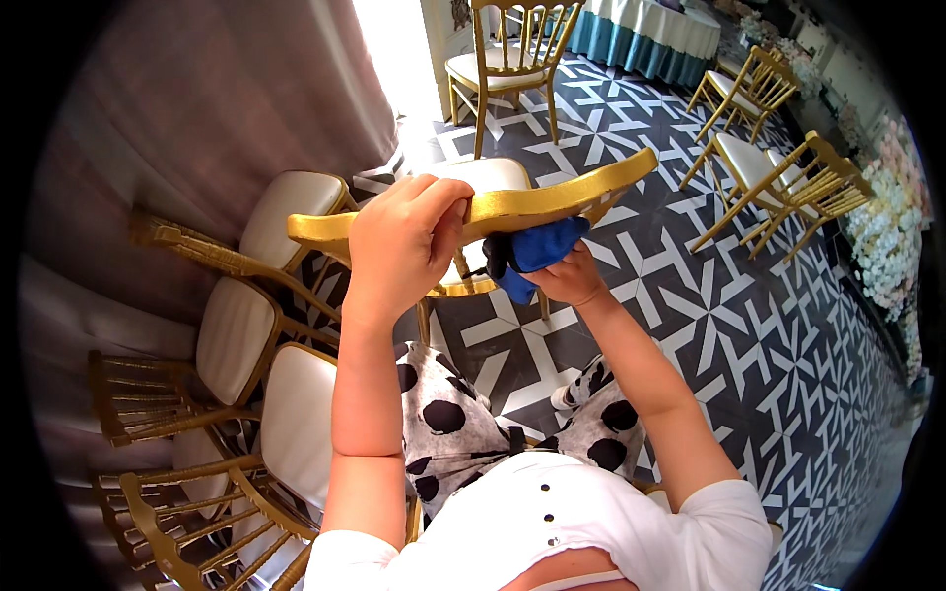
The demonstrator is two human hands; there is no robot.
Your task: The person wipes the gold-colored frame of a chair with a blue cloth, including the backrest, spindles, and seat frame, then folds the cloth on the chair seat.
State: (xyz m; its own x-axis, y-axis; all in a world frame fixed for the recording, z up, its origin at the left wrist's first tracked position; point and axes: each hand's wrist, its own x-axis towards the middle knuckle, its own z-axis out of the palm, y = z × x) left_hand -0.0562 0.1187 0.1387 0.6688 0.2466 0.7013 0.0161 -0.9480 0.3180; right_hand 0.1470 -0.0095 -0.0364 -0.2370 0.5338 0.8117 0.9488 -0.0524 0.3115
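Floor (680, 295) below the hands: dark tile w/ white angled strips, running off R & far ahead. Pinkish-grey curtain (256, 89) hangs L of the hands, bright light at its far edge. Tight on that side, a cluster of gold chairs (235, 340), pale padded seats & spindled backs, down past the L forearm. Straight ahead, beyond the hands, one more gold chair (507, 64) stands upright; farther, slightly R, a table (645, 30) in a white cover w/ teal skirt. Well off to the R, a few more chairs (746, 158), then pale pink & white flowers (882, 231) along the edge. Any print: too small to tell.

Now the main piece: a gold rail (552, 194), gently curved, shiny, scuffed-looking along its lower edge, crossing right at the hands. L hand (409, 236) is clamped over it, L of its middle, fingers curled round the top. R hand (570, 276) sits lower, just under the rail's R half, gripping a blue cloth (547, 246) w/ a black part at its L end. So: hands apart, both busy. Below & beyond them, a pale seat (483, 175) w/ gold trim, partly hidden by rail & L hand.
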